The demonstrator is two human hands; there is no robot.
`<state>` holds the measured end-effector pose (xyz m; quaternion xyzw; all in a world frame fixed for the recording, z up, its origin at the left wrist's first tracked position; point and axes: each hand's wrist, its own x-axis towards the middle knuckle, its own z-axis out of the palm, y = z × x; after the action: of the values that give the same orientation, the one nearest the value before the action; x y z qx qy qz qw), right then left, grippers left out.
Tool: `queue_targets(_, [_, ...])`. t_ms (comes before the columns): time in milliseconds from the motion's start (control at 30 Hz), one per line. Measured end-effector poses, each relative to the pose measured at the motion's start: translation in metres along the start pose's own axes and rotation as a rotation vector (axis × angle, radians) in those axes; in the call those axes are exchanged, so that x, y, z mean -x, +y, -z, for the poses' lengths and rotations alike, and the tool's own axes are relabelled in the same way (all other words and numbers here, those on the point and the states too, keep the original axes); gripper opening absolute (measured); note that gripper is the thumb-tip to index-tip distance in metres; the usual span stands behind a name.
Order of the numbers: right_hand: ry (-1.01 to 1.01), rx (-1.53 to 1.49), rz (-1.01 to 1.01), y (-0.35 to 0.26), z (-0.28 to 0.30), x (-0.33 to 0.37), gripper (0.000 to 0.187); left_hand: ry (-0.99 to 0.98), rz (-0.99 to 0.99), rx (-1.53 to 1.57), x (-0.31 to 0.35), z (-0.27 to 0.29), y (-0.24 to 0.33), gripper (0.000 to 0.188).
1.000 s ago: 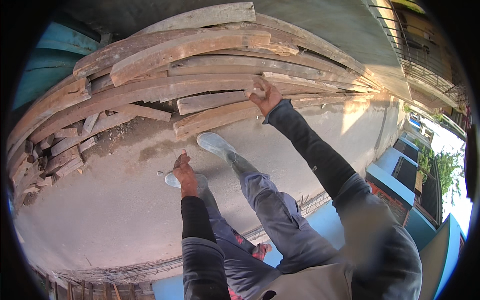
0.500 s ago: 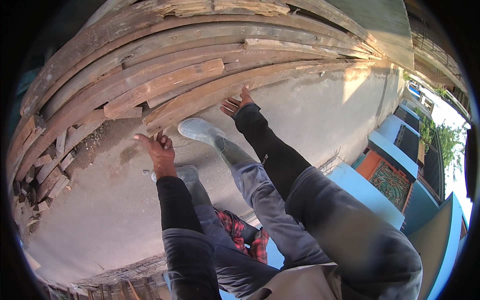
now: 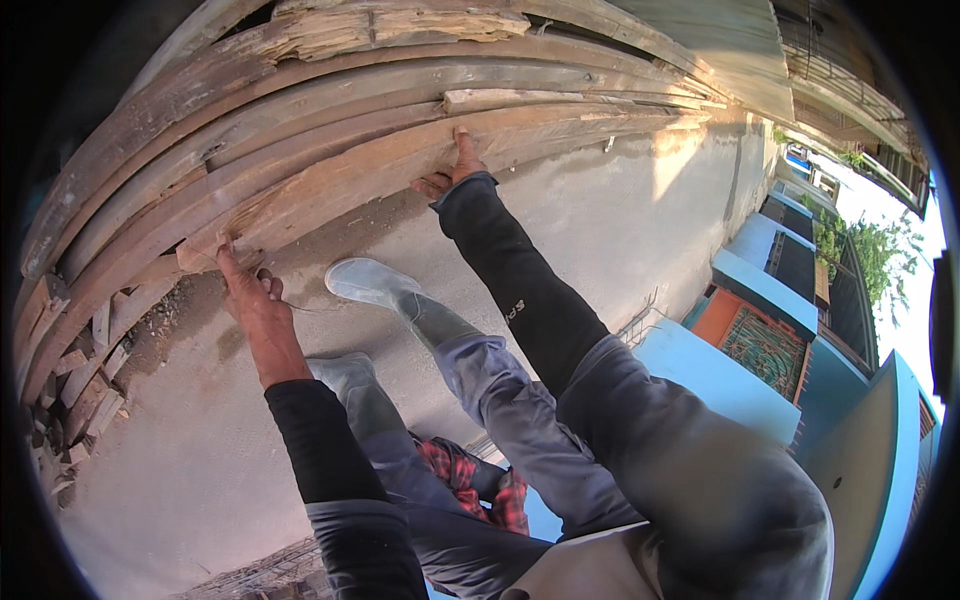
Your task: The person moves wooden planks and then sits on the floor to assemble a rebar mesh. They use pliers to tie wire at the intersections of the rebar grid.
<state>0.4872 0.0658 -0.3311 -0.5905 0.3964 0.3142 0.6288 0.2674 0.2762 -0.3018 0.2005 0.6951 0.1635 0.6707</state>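
A long wooden beam (image 3: 345, 178) lies along the near side of a stack of timber, its left end close to me. My left hand (image 3: 263, 318) grips that end, thumb pressed on the beam's face and fingers curled below. Farther along, my right hand (image 3: 458, 175) holds the lower edge, its thumb up on the face and its other fingers partly hidden underneath. Behind the beam, long weathered timbers (image 3: 300, 107) are piled, one with a splintered, broken surface. Something thin like a wire shows beside my left fingers.
My grey rubber boots (image 3: 372, 282) stand on the concrete ground (image 3: 590, 220) just below the beam. Short wood offcuts (image 3: 95, 405) lie heaped at the left. Blue walls (image 3: 690, 370) and an orange-framed panel (image 3: 750, 350) stand at the right.
Both hands and the beam have moved up and left against the stack. The beam now covers a shorter wood piece seen before. My left thumb has come onto the beam's face.
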Motion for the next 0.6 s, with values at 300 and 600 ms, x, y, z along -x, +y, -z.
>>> queue_targets(300, [0.026,0.119,0.088,-0.053,-0.031,-0.011,0.101,-0.053,-0.142,-0.349,-0.011,-0.037,0.045,0.102])
queue_targets(600, [0.0,0.345,0.046,-0.017,-0.002,-0.003,0.076,-0.044,-0.175,-0.269,-0.003,-0.013,0.03,0.091])
